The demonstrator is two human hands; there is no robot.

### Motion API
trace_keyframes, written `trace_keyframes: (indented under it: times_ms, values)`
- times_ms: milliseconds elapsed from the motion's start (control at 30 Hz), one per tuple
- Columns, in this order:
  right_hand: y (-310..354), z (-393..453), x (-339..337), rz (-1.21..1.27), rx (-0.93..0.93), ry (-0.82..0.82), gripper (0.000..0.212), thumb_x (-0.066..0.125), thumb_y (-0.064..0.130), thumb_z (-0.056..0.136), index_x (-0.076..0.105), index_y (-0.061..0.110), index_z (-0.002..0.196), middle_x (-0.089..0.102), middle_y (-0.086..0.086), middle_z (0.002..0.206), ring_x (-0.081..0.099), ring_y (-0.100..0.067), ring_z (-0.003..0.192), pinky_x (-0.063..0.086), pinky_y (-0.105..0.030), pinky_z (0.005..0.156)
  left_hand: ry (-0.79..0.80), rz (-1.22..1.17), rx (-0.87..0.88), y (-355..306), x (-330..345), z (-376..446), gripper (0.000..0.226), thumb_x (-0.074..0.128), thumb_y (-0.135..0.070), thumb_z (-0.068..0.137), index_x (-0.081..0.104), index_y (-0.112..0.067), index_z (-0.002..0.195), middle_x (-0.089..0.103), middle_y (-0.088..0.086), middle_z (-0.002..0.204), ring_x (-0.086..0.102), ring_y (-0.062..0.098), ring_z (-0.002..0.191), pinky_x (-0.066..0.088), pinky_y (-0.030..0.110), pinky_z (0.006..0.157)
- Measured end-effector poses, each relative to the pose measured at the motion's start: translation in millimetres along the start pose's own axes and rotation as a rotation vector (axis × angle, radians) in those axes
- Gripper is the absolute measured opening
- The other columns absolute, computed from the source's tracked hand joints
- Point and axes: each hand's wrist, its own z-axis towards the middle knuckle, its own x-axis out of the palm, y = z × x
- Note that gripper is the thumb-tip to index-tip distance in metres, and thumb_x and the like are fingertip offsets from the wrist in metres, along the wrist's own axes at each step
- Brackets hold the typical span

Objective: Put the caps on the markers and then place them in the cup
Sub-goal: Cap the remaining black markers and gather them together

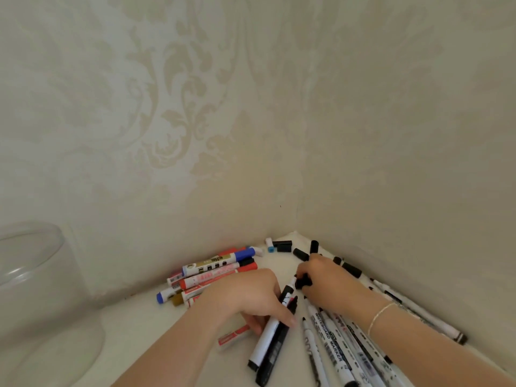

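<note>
While the clear glass cup (33,277) stands at the tabletop's (145,331) left edge, contents indiscernible, the left hand (251,297) grips two markers (275,328) and the right hand (324,277) pinches a black cap (303,282) near the far corner, between patterned wallpapered walls (167,107).

The cup (30,263) is clear, glossy glass. Right of it, the markers (212,270) have smooth plastic barrels with printed labels; the loose caps (300,254) look matt black plastic. The table (156,339) is smooth, pale, matt. The wall (181,107) carries damask-patterned wallpaper with a faint sheen.
</note>
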Motion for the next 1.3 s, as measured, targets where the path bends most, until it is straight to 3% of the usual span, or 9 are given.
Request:
trace_keyframes:
  times_ms: [200,300,400,500,633,767,967,1133,1300]
  values:
    - [-7,11,-19,0.082,0.064,0.108,0.02,0.061,0.017,0.086,0.067,0.023,0.105,0.061,0.001,0.099,0.058,-0.014,0.088,0.05,-0.024,0.074,-0.057,0.303,0.015,-8,4,-5,0.038,0.075,-0.04,0.078,0.052,-0.011,0.069,0.057,0.0,0.059,0.057,0.015,0.054,0.053,0.031,0.067]
    - [-13,14,-29,0.099,0.076,0.138,0.02,0.061,0.013,0.085,0.069,0.02,0.102,0.059,0.007,0.087,0.057,-0.009,0.078,0.046,-0.016,0.063,-0.057,0.357,0.007,-11,6,-9,0.037,0.072,-0.038,0.081,0.049,-0.013,0.067,0.062,0.001,0.063,0.058,0.017,0.061,0.053,0.032,0.073]
    - [-18,13,-34,0.141,0.072,0.202,0.02,0.06,0.008,0.085,0.071,0.019,0.098,0.058,0.013,0.082,0.051,0.001,0.067,0.036,-0.009,0.052,-0.057,0.392,-0.004,-9,5,-11,0.03,0.062,-0.037,0.089,0.053,-0.012,0.075,0.075,0.01,0.086,0.062,0.018,0.067,0.055,0.032,0.082]
    - [-21,13,-37,0.148,0.078,0.156,0.021,0.057,0.007,0.086,0.071,0.02,0.094,0.06,0.011,0.086,0.056,-0.004,0.075,0.04,-0.01,0.06,-0.039,0.39,-0.019,-3,0,-9,0.02,0.055,-0.031,0.093,0.055,-0.011,0.096,0.074,0.012,0.098,0.064,0.019,0.07,0.055,0.034,0.086]
    - [-25,23,-36,0.182,0.13,-0.086,0.031,0.049,-0.002,0.085,0.071,0.015,0.098,0.066,-0.003,0.104,0.06,-0.016,0.093,0.045,-0.018,0.075,-0.014,0.449,-0.024,-4,-2,-10,0.034,0.06,-0.042,0.089,0.047,-0.014,0.073,0.075,0.008,0.087,0.063,0.015,0.073,0.053,0.034,0.089]
    - [-25,41,-25,0.116,0.069,-0.093,0.036,0.053,0.005,0.089,0.062,0.014,0.122,0.063,-0.007,0.119,0.059,-0.02,0.107,0.047,-0.026,0.092,-0.05,0.557,0.05,-13,5,-13,0.035,0.07,-0.042,0.081,0.051,-0.013,0.074,0.056,-0.003,0.065,0.056,0.015,0.073,0.049,0.03,0.075]
    - [-16,68,-5,-0.048,0.071,-0.059,0.027,0.049,0.014,0.093,0.061,0.005,0.115,0.058,-0.013,0.114,0.059,-0.028,0.099,0.051,-0.039,0.086,-0.029,0.572,0.108,-18,10,-10,0.037,0.074,-0.039,0.078,0.054,-0.013,0.096,0.055,0.001,0.087,0.055,0.018,0.085,0.049,0.033,0.074]
    - [-11,72,-3,-0.091,0.092,-0.027,0.025,0.049,0.008,0.092,0.059,0.004,0.114,0.05,-0.014,0.118,0.053,-0.029,0.105,0.047,-0.034,0.087,-0.051,0.624,0.102,-19,13,-12,0.033,0.069,-0.036,0.083,0.046,-0.012,0.088,0.045,-0.001,0.075,0.052,0.017,0.079,0.046,0.03,0.067]
    - [-17,64,-6,0.21,0.086,-0.09,0.02,0.051,0.008,0.091,0.061,0.011,0.109,0.057,-0.008,0.101,0.055,-0.022,0.085,0.048,-0.029,0.077,-0.07,0.502,0.107,-13,8,-8,0.019,0.063,-0.028,0.084,0.052,-0.017,0.073,0.056,-0.001,0.072,0.054,0.015,0.075,0.048,0.029,0.069]
